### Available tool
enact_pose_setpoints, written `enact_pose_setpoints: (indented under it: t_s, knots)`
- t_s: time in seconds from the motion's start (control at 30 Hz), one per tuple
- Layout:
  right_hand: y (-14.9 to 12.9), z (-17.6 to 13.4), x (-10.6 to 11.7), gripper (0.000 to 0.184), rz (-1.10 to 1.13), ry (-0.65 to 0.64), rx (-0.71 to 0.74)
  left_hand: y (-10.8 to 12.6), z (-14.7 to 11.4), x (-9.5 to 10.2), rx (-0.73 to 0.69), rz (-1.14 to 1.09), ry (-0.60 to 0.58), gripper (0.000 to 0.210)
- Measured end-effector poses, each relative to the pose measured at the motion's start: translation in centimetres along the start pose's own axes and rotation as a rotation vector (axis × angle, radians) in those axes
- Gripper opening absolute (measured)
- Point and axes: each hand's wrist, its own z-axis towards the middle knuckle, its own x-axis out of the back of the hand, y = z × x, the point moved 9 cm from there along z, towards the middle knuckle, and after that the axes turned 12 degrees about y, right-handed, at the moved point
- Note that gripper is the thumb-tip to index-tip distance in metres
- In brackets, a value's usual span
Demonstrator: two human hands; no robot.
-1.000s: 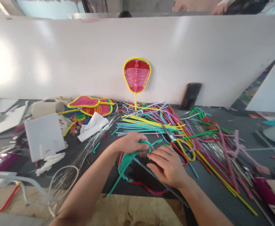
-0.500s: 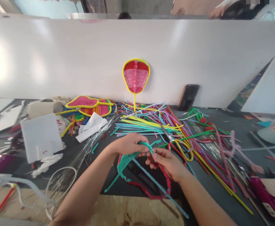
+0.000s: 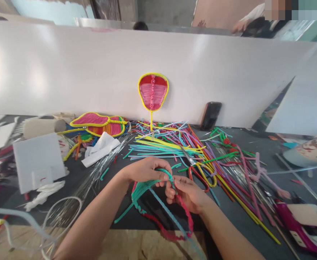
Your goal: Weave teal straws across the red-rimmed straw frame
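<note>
Between my hands is a loop frame (image 3: 188, 220) wrapped in red pipe cleaner, with teal pipe cleaners (image 3: 144, 189) strung across its left part. My left hand (image 3: 147, 170) pinches the teal-wrapped top of the frame between thumb and fingers. Close beside it, my right hand (image 3: 187, 191) grips the rim where teal meets red. A long light-blue pipe cleaner (image 3: 167, 209) slants down across the loop towards the lower right. Behind my hands lie bundles of teal pipe cleaners (image 3: 153, 150) and scissors (image 3: 198, 175) with red and yellow handles.
A finished pink and red fan (image 3: 153, 92) with a yellow rim stands against the white board (image 3: 93, 72). A phone (image 3: 211, 115) leans right of it. Left are folded paper (image 3: 100, 148), thin wires and a white card (image 3: 39, 162); a purple glue gun (image 3: 299, 225) lies right.
My hands stay together on the rim, the right fingers shifting slightly along it. The light-blue pipe cleaner's lower end has swung down and blurs. The whole view has shifted slightly.
</note>
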Motion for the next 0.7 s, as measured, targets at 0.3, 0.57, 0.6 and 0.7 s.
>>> enact_pose_setpoints:
  t_s: [0.3, 0.57, 0.6, 0.7]
  knots:
    - [0.1, -0.3, -0.9, 0.024, 0.018, -0.046, -0.009, -0.1, -0.2, -0.8, 0.077, -0.103, -0.042, 0.025]
    - [0.4, -0.5, -0.8, 0.031, -0.055, -0.086, -0.012, 0.0, -0.4, -0.8, 0.075, -0.029, -0.038, 0.027]
    - [0.5, -0.5, -0.9, 0.032, -0.045, -0.097, -0.01, 0.0, -0.4, -0.9, 0.078, -0.032, -0.045, 0.027]
    - [0.7, -0.7, -1.2, 0.031, -0.024, -0.121, -0.023, 0.1, -0.4, -1.2, 0.097, -0.049, -0.067, 0.028]
